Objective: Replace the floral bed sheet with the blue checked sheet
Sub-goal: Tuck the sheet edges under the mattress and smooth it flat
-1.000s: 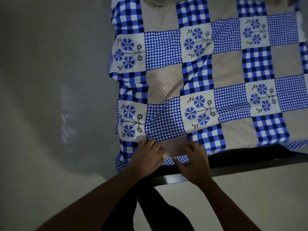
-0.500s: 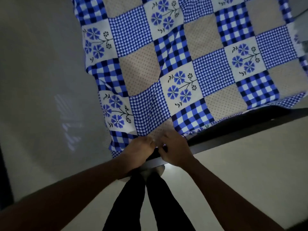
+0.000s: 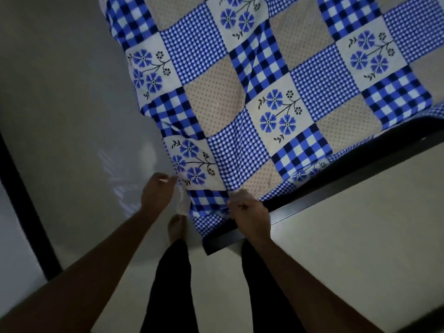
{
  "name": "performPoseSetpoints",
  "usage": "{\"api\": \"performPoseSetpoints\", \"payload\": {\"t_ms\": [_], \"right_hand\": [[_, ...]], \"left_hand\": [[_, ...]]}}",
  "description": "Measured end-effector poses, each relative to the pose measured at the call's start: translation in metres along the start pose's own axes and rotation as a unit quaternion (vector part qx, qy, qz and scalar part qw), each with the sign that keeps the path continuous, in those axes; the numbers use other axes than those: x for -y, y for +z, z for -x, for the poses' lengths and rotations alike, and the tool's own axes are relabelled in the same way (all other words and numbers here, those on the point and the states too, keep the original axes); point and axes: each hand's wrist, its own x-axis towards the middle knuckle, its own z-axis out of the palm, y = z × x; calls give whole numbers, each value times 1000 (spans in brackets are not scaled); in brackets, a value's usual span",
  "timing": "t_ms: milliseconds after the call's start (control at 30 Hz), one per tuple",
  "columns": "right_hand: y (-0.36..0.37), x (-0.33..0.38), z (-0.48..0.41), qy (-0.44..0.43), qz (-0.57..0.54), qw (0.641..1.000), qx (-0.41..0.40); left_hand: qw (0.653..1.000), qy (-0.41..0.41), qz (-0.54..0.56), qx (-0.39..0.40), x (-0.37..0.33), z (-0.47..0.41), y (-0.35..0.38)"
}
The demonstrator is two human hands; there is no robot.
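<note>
Right hand [image 3: 249,211] clenches the hem of the blue checked sheet [image 3: 264,92], which lies spread above the dark bed frame [image 3: 336,182]; left hand [image 3: 157,192] meets the corner's side edge, grip unclear, likely pulling it taut for tucking.

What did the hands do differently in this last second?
The hands, side by side a second ago, have parted: the left hand moved out to the hanging corner of the blue checked sheet, and the right hand grips its edge by the dark bed frame. The sheet stays spread out.
</note>
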Motion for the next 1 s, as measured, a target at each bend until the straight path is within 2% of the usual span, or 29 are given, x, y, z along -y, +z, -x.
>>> {"api": "performPoseSetpoints", "payload": {"t_ms": [67, 133, 300, 400, 500, 600, 667, 767, 900, 1000], "right_hand": [[22, -1, 6, 95, -77, 991, 62], [44, 1, 11, 131, -116, 982, 66], [91, 9, 19, 91, -170, 979, -58], [103, 16, 27, 81, -187, 971, -123], [102, 24, 51, 147, -120, 967, -171], [94, 28, 74, 206, -44, 972, -104], [83, 28, 68, 198, 11, 979, -44], [71, 29, 37, 172, 77, 982, 22], [69, 29, 17, 184, 90, 978, 50], [73, 27, 12, 206, 59, 976, 49]], "left_hand": [[990, 18, 9, 143, 11, -13, 1], [974, 41, 23, 222, 12, -17, 4], [955, 209, -118, 172, 19, -28, 13], [955, 227, -125, 142, 20, -29, 10], [942, 238, -203, 122, 30, -9, -5], [916, 216, -297, 162, 58, 22, -18], [897, 217, -331, 196, 59, 28, -9], [887, 218, -359, 190, 40, 16, 16], [881, 188, -399, 170, 26, 4, 42], [894, 167, -387, 153, 34, 7, 42]]}}
